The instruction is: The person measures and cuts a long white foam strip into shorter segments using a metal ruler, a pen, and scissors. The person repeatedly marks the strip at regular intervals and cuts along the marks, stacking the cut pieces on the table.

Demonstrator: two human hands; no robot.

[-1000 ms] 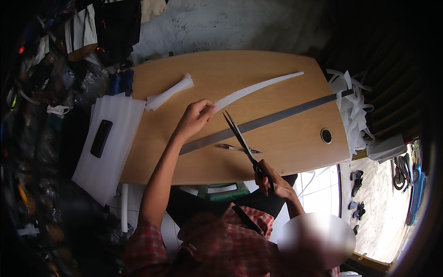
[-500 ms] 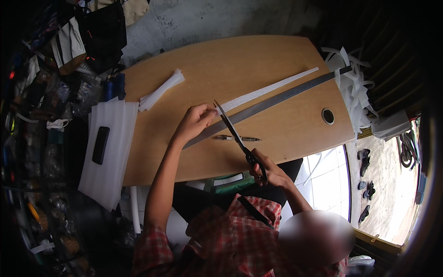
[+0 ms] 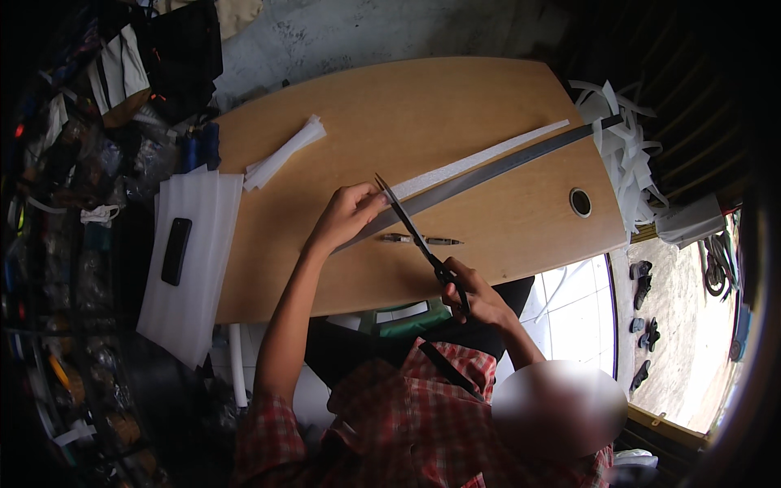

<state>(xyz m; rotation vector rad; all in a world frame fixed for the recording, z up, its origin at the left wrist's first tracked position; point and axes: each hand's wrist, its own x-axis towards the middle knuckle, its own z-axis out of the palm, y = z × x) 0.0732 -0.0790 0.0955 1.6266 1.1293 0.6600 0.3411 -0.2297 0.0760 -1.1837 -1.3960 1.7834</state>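
Note:
My left hand (image 3: pixel 348 216) rests on the wooden table (image 3: pixel 390 106) and pinches the near end of a long white strip (image 3: pixel 488 160). The strip lies along a long grey metal ruler (image 3: pixel 521 163) that runs diagonally toward the table's right end. My right hand (image 3: pixel 478 294) holds black scissors (image 3: pixel 413 232) by the handles. Their blades point up and left, with the tips right beside my left fingers at the strip's end. A dark pen (image 3: pixel 420 240) lies on the table just under the blades.
A bundle of white strips (image 3: pixel 283 152) lies at the table's upper left. White foam sheets (image 3: pixel 203 268) with a black phone (image 3: pixel 176 250) on top hang off the left end. Cut white strips (image 3: pixel 620 138) pile up at the right end, near a round cable hole (image 3: pixel 579 202).
The scissors' tips have come closer to my left fingers at the strip's end. My left hand stays on the strip. The view has shifted a little.

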